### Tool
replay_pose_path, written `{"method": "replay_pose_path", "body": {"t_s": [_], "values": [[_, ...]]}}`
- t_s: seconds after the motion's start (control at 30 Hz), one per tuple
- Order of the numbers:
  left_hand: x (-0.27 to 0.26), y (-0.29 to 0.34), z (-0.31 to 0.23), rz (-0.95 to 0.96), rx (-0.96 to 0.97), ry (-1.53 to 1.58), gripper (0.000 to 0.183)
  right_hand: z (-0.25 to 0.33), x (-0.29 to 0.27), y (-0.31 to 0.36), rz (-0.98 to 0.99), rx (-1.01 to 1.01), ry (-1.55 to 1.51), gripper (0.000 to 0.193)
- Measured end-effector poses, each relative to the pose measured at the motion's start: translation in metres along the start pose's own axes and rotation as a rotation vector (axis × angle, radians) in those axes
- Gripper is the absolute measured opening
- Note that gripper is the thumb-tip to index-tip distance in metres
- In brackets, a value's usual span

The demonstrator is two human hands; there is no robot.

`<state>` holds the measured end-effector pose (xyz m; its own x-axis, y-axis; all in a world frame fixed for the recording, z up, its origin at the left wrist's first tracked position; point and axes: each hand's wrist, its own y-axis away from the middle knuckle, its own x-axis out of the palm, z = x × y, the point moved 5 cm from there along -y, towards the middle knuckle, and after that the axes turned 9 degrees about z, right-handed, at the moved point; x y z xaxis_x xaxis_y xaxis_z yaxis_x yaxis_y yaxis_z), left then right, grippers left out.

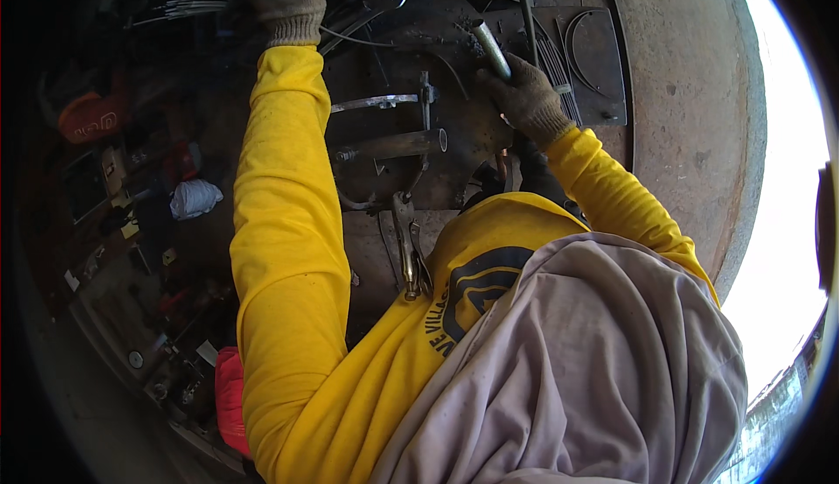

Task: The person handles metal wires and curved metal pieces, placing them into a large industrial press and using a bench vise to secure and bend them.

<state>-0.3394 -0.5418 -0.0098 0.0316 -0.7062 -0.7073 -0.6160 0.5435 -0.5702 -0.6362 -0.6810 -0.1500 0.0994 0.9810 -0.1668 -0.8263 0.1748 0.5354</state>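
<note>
Right hand, gloved, is clamped on a short metal tube; tube's tilted, free end up-left. It's beyond and to the right of a wider pipe lying down. Locking pliers sit nearer the body. Left hand, gloved, at top edge beside thin rods; fingers dim and cut off, can't tell if gripping.

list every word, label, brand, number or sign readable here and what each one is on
Yellow shirt: dark lettering along a curved dark emblem, partly covered by the grey cloth; wording not copied here.
Orange-red object at left: pale marking, too blurred to read.
</note>
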Motion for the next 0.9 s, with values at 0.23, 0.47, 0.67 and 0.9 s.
{"method": "replay_pose_path", "body": {"t_s": [0.23,0.47,0.67,0.9], "values": [[0.004,-0.001,-0.024,0.054,0.086,-0.180,0.042,0.001,-0.002,0.001,-0.036,0.004,-0.016,0.059],[0.003,0.004,-0.020,-0.053,0.495,-0.400,0.033,0.005,-0.003,0.004,-0.023,0.012,0.017,0.058],[0.005,0.000,-0.006,-0.053,0.097,-0.050,0.044,-0.005,0.001,-0.004,-0.034,-0.021,0.000,0.057],[0.002,0.002,-0.006,0.076,-0.115,-0.027,0.047,0.006,-0.003,0.004,-0.020,0.021,-0.017,0.057]]}}
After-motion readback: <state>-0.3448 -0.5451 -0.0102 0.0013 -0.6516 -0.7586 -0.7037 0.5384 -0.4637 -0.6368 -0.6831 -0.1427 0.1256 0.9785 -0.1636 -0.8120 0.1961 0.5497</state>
